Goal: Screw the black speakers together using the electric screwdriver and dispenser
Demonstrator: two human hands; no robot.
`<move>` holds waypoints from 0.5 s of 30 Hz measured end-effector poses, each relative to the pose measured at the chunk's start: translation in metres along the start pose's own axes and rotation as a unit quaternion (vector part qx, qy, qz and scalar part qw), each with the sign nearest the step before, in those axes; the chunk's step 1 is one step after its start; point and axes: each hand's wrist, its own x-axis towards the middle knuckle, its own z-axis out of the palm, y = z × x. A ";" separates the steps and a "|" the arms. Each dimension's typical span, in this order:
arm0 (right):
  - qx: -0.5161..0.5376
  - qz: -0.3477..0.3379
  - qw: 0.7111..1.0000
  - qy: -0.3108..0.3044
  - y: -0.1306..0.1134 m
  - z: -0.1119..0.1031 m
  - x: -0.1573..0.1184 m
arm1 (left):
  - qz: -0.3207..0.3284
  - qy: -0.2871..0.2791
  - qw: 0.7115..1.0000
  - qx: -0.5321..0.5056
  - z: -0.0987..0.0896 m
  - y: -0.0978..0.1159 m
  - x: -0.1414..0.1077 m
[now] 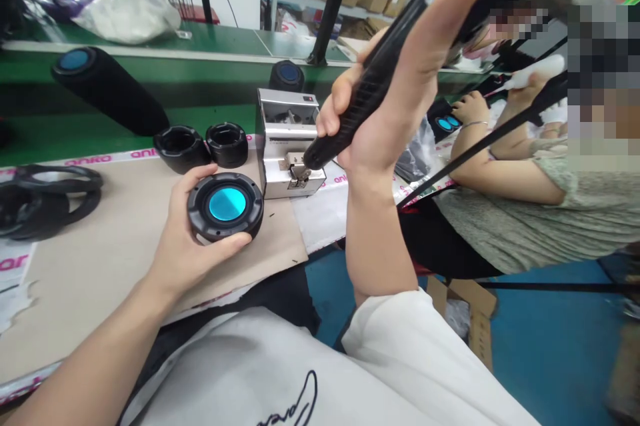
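Observation:
My left hand (185, 233) is wrapped round a round black speaker (229, 206) with a shiny blue cone, which rests face up on the cardboard sheet (110, 233). In my right hand (395, 106) is a black electric screwdriver (370, 83) with a ribbed grip, slanting down to the left. Its lower end meets or hovers just over the front tray of a silver screw feeder (290, 143); the bit is hard to make out. Two black ring-shaped housings (181, 147) stand just behind the speaker.
A tall black cylindrical speaker (110, 89) leans at the back left, and another speaker (287, 75) stands behind the feeder. Black rings (55, 196) lie at far left. On the right, a co-worker's hand (533, 86) holds a white bottle (543, 73). A black post (333, 6) rises behind.

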 end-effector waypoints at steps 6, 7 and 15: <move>-0.035 0.022 0.999 0.004 0.042 -0.006 0.006 | -0.006 0.000 1.000 0.014 0.000 -0.001 0.001; -0.035 0.020 0.999 0.000 0.049 -0.007 0.005 | -0.003 0.002 1.000 0.014 0.001 -0.002 0.001; 0.004 0.097 0.995 -0.026 0.032 -0.016 -0.010 | -0.006 0.002 1.000 0.014 0.001 -0.003 0.002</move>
